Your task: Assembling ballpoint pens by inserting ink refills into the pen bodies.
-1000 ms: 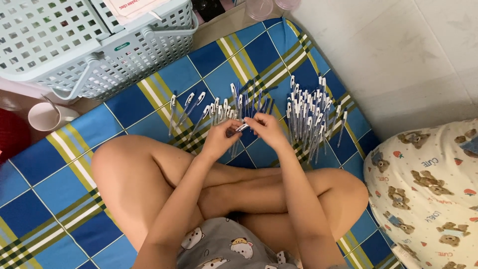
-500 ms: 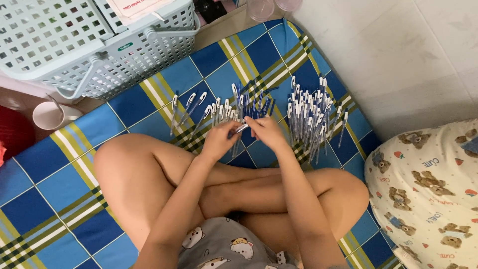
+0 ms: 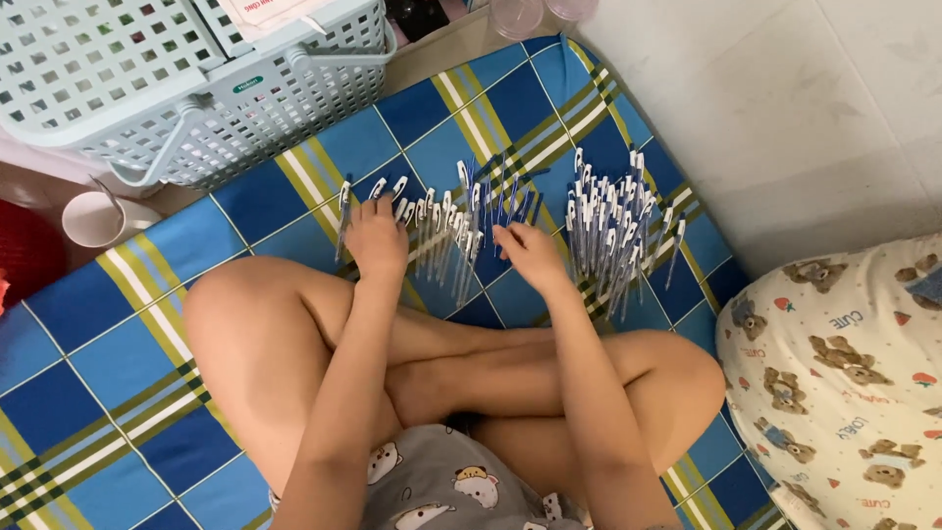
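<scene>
Two hands work over pens laid on a blue, yellow and white checked mat (image 3: 245, 211), seen from the single head view. The left hand (image 3: 378, 236) rests palm down on the near end of a loose row of pens (image 3: 442, 221); its fingers (image 3: 365, 208) are spread flat over the barrels, and whether they grip one cannot be told. The right hand (image 3: 530, 253) lies just right of the same row, fingers (image 3: 505, 236) curled narrow and touching the nearest pens; a hold on any one pen cannot be confirmed.

Right of the right-hand fingers, close by, lies a denser bundle of pens (image 3: 613, 231), reaching toward the mat's far right edge. Beyond that edge is pale tiled floor (image 3: 785, 118). Ahead of the left-hand fingers, a strip of bare mat separates the row from a pale perforated plastic basket (image 3: 206, 108), which overhangs the mat's far edge. A white cup (image 3: 98, 218) stands well left of the left hand, off the mat. A bear-print cushion (image 3: 844, 383) lies well right of the right hand. Crossed legs fill the near side.
</scene>
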